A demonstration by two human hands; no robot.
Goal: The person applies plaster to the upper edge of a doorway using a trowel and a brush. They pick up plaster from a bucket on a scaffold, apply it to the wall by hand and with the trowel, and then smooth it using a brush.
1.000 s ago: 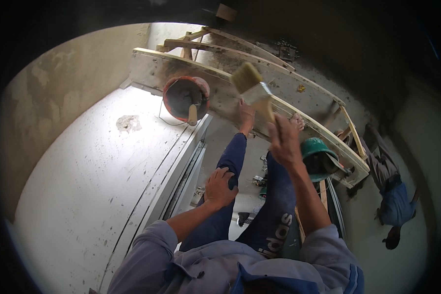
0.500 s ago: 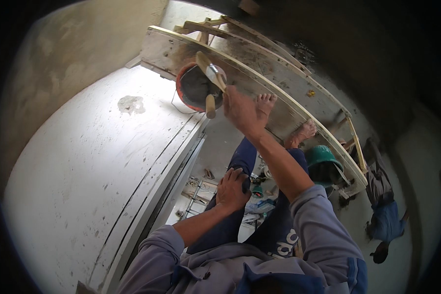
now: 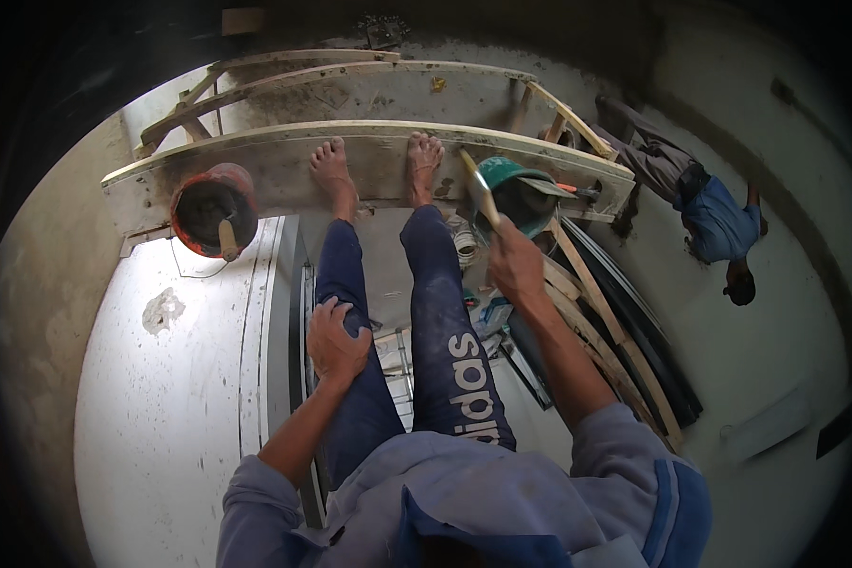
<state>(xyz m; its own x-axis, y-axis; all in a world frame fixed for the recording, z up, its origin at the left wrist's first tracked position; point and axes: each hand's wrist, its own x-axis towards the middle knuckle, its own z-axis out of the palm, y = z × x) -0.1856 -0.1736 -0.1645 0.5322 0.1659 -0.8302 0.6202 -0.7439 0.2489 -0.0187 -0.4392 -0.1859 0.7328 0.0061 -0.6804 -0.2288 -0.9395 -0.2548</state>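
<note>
My right hand [image 3: 519,268] is closed round the handle of a paintbrush [image 3: 484,194]. The brush points away from me, its bristles at the left rim of a green bucket [image 3: 495,170]. A flat tool [image 3: 543,187] lies across that bucket's right rim; the bucket's contents are in shadow. My left hand [image 3: 336,343] rests on my left trouser leg with its fingers spread, holding nothing. At the far left stands a red bucket [image 3: 236,176] of dark grey material, with a wooden tool handle [image 3: 227,239] sticking out over its near rim.
My bare feet stand on a narrow plank [image 3: 284,189], with a drop below my legs. More timber framing [image 3: 350,71] lies beyond it. Wooden boards [image 3: 615,336] lean at the right. A white panel [image 3: 180,398] is on the left. Another person [image 3: 719,218] is at the far right.
My view has turned to the right. My right hand has carried the paintbrush from over the red bucket to the green bucket. My left hand stays on my leg.
</note>
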